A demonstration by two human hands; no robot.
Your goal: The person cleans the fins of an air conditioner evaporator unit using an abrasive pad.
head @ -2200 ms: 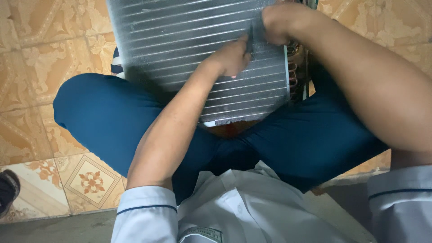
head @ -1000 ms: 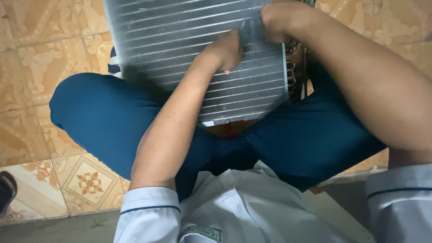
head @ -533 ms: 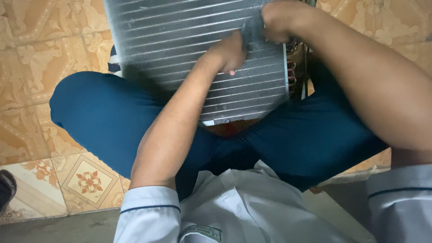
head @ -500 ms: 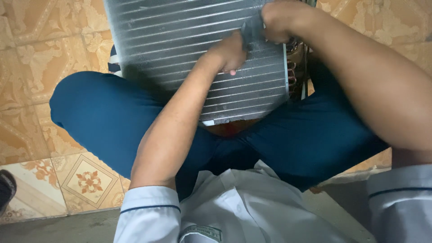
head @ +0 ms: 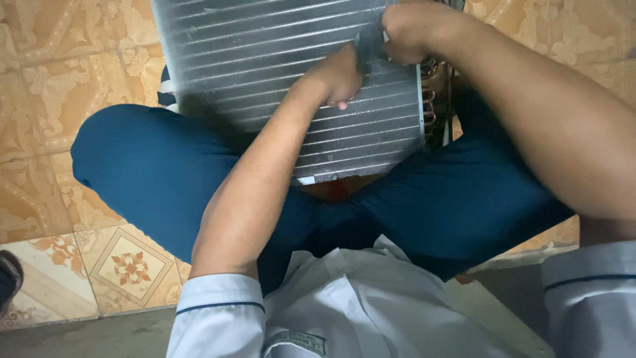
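Fins of a finned coil panel (head: 278, 59) fill the upper middle of the view, a grey metal slab ribbed with fine horizontal lines, resting tilted across the lap of a person sitting cross-legged in dark blue trousers (head: 152, 166). Its near edge sits above the crossed legs, its left edge stands over the left thigh, and its top runs out of frame. Along its right edge, copper tube bends (head: 434, 93) show in a narrow strip.

The left hand (head: 338, 76) lies curled on the panel's face, fingertips pressed to the fins just beside a small dark tool (head: 366, 50). The right hand (head: 407, 30) is closed in a fist around that tool's upper part, close to the panel's right side. The two hands nearly touch, so little free room remains between them.

Patterned tan floor tiles (head: 59, 99) spread to the left and upper right. A dark shoe tip (head: 8, 282) peeks in at the left border. White shirt sleeves with dark piping (head: 212, 311) frame the bottom.
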